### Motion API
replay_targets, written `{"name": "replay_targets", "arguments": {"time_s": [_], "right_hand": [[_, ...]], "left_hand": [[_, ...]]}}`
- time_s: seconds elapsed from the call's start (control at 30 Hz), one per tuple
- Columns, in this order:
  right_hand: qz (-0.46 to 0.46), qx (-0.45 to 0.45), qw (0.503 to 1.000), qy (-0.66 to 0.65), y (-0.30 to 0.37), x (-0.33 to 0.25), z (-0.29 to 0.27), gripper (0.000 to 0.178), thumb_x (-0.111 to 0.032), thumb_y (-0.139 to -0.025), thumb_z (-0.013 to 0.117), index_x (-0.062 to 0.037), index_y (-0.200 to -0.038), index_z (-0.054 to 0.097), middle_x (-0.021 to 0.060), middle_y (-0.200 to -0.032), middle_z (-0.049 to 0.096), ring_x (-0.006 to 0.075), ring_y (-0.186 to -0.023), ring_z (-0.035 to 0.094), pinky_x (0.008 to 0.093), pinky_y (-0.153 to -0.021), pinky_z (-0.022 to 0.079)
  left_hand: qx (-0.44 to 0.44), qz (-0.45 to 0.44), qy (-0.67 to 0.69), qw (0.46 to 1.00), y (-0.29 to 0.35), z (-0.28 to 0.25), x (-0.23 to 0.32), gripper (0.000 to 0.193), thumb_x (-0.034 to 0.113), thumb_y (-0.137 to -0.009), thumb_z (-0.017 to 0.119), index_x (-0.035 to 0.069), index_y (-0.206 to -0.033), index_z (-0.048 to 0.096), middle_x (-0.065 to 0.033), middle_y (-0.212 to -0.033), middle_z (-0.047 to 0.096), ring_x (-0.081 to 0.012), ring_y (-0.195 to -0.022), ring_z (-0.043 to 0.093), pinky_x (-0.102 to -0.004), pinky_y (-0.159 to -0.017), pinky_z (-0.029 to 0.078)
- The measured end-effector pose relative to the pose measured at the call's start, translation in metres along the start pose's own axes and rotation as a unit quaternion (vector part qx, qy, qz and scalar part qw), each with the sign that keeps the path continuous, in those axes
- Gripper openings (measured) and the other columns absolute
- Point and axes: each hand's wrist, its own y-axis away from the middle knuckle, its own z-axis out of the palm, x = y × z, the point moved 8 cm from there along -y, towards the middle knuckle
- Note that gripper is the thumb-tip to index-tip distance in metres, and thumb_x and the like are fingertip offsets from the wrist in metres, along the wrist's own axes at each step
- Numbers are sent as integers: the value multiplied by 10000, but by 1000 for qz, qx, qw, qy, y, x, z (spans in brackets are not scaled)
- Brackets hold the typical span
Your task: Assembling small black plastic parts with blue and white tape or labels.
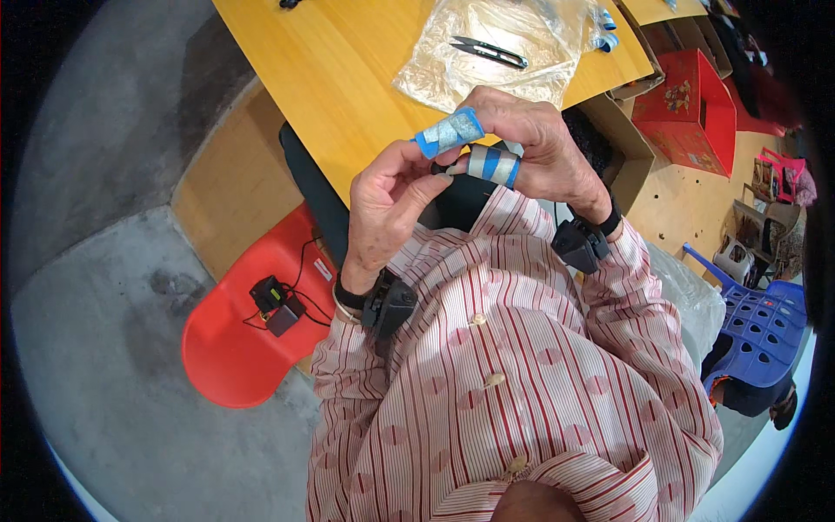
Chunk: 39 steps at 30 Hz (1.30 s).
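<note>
My left hand and my right hand meet above my lap, just off the near edge of the table. Blue-and-silver tape wraps cover the index finger of my right hand, and another striped tape wrap is around its thumb. Both hands are closed, with fingertips pinched together around something small and dark; its kind cannot be made out, as fingers hide most of it. Beyond my hands, black thread snips lie on a crumpled clear plastic bag on the yellow table.
On my left stands a red chair with small black devices and cables on its seat. To the right are an open cardboard box, a red box and a blue plastic chair. Blue tape pieces lie at the table's far right.
</note>
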Motion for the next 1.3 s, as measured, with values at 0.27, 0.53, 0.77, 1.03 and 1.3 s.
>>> {"name": "replay_targets", "arguments": {"time_s": [0.27, 0.53, 0.77, 1.03, 1.3], "right_hand": [[-16, -16, 1000, -19, 4, 5, 7, 327, -61, -709, 760, -56, -1016, 648, 64, -876, 615, 236, -845, 581, 343, -748, 475], [-11, -8, 1000, -5, 4, 3, 3, 353, -66, -724, 736, -72, -1069, 657, 62, -927, 644, 236, -889, 575, 348, -824, 465], [35, 29, 999, 22, 14, 3, -1, 383, -78, -717, 726, -81, -1095, 663, 46, -920, 647, 230, -878, 573, 341, -825, 465], [9, 70, 996, 57, 20, 2, -3, 261, -82, -723, 760, -31, -965, 678, 48, -884, 645, 205, -810, 574, 304, -728, 466], [5, 60, 998, 15, 21, 1, -4, 239, -56, -727, 756, -32, -952, 677, 42, -862, 648, 190, -812, 581, 286, -706, 469]], "left_hand": [[-13, 13, -18, 1000, 4, -2, -3, 180, -65, -858, 590, -32, -1036, 593, -88, -1023, 650, -138, -944, 627, -255, -867, 474], [31, 27, -41, 998, 6, -6, -3, 171, -39, -856, 608, -57, -1023, 580, -89, -1018, 639, -111, -861, 603, -232, -806, 472], [51, 39, -110, 992, 5, -4, 2, 145, -30, -824, 636, -56, -962, 599, -74, -914, 633, -115, -758, 583, -238, -693, 471], [55, 133, -324, 935, 9, 7, 20, 176, -57, -817, 650, -45, -981, 587, -94, -973, 663, -107, -811, 571, -237, -741, 464], [100, 115, -266, 952, 14, 4, 16, 143, -48, -812, 667, -38, -921, 575, -67, -936, 642, -105, -791, 570, -244, -733, 472]]}}
